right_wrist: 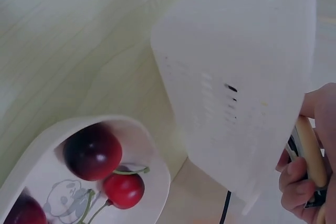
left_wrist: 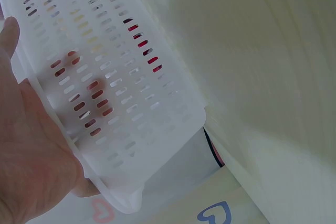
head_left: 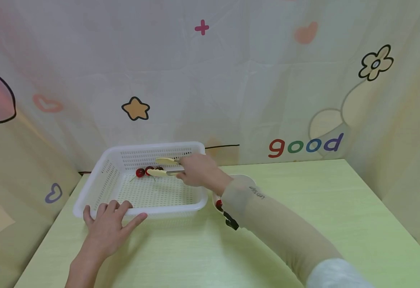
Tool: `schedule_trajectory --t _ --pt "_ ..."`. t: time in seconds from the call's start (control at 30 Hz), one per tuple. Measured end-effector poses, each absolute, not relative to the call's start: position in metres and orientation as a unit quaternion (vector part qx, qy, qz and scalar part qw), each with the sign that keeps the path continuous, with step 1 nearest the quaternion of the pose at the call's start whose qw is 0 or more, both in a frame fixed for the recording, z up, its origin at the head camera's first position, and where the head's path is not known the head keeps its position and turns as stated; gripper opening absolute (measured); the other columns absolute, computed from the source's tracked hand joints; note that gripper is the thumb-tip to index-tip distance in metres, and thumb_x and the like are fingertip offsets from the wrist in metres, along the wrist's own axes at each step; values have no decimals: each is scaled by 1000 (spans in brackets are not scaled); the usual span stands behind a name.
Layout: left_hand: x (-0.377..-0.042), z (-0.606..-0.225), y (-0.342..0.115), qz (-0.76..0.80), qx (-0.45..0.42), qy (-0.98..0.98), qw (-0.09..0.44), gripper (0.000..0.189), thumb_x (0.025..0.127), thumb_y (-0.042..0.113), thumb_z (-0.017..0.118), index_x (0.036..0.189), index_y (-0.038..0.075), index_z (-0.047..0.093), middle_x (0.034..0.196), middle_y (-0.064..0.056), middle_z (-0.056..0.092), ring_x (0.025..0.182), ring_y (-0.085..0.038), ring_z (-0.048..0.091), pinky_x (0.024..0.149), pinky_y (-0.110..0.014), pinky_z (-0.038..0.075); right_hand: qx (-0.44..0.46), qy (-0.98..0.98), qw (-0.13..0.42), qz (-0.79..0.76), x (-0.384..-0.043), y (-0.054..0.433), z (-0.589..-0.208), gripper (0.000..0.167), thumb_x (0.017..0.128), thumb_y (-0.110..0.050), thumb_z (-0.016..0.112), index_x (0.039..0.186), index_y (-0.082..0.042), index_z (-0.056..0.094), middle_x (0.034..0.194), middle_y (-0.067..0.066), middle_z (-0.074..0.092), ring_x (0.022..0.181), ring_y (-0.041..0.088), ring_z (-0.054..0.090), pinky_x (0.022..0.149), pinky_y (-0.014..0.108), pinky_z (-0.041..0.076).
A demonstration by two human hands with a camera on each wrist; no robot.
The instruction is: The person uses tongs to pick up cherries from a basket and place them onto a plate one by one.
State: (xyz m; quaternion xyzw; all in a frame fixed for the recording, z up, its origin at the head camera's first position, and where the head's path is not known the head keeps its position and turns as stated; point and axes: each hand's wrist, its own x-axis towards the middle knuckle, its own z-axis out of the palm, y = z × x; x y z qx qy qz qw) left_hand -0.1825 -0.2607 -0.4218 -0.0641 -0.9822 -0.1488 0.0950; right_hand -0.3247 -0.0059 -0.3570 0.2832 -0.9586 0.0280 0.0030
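Note:
My right hand (head_left: 199,170) grips a pair of tongs with pale yellow tips (head_left: 157,173), reaching over the right side of a white plastic basket (head_left: 188,208). The tips stand apart, close by a few dark red cherries (head_left: 140,173) inside the basket. In the right wrist view, the fingers curl round the tongs' yellow handle (right_wrist: 311,150). My left hand (head_left: 107,230) holds the basket's front rim near its left corner. Its fingers lie over the rim, partly showing through the slots in the left wrist view.
Right of the basket stands a white bowl (right_wrist: 163,182) with a panda print, holding red and dark cherries (right_wrist: 93,152) with green stems; my right forearm hides much of it from above. A printed curtain (head_left: 231,80) hangs behind the light green table (head_left: 303,200).

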Motion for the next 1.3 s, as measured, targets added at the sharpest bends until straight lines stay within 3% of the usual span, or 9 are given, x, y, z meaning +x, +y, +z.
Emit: schedule_trajectory --t 0.27,0.7,1.3 --pt "-182 -422 -260 -147 -63 -982 98 60 96 69 54 115 14 66 109 -13 60 112 -48 48 101 -83 1 268 -963 -5 30 -323 -17 -360 27 102 -42 63 104 -16 68 81 -2 62 62 11 48 48 27 40" --pt "-182 -422 -259 -150 -62 -982 98 62 96 69 53 116 12 66 111 -17 61 114 -50 47 101 -83 1 247 -969 1 -26 -326 -24 -367 32 101 -46 63 89 -16 66 79 -1 59 66 13 50 51 29 46" --pt "-183 -423 -260 -147 -64 -982 101 60 97 69 53 116 13 66 111 -15 61 113 -49 48 101 -83 1 245 -969 -10 -30 -326 -24 -364 29 102 -45 63 92 -18 67 77 -3 59 64 12 49 51 27 44"
